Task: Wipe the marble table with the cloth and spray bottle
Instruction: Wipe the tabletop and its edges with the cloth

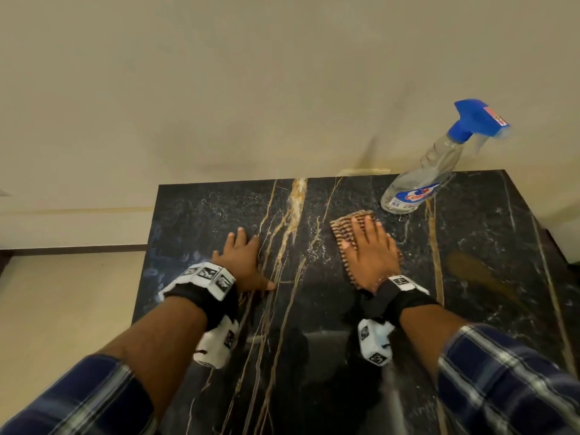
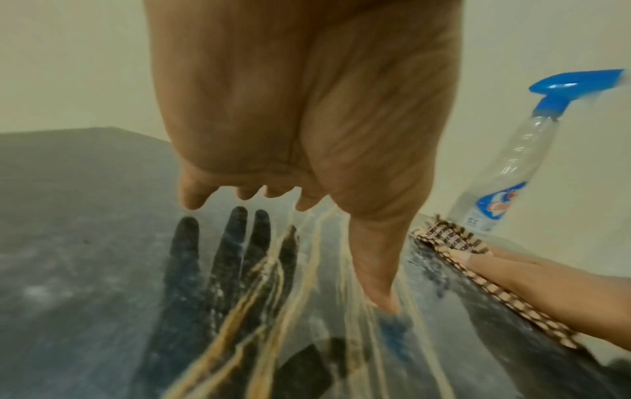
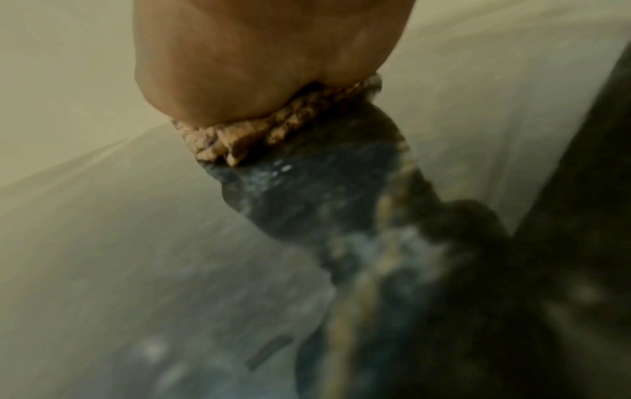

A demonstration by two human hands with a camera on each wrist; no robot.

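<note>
The black marble table with gold veins fills the lower middle of the head view. My right hand lies flat with straight fingers on a brown checked cloth, pressing it onto the marble. In the right wrist view the cloth bunches under my palm. My left hand rests flat on the bare marble to the left of the cloth, fingers spread and holding nothing; the left wrist view shows it as my left hand above its reflection. A clear spray bottle with a blue trigger head stands at the table's far right, just beyond the cloth.
A cream wall rises directly behind the table's far edge. The floor lies beyond the table's left edge. A brownish smear marks the marble to the right of my right hand.
</note>
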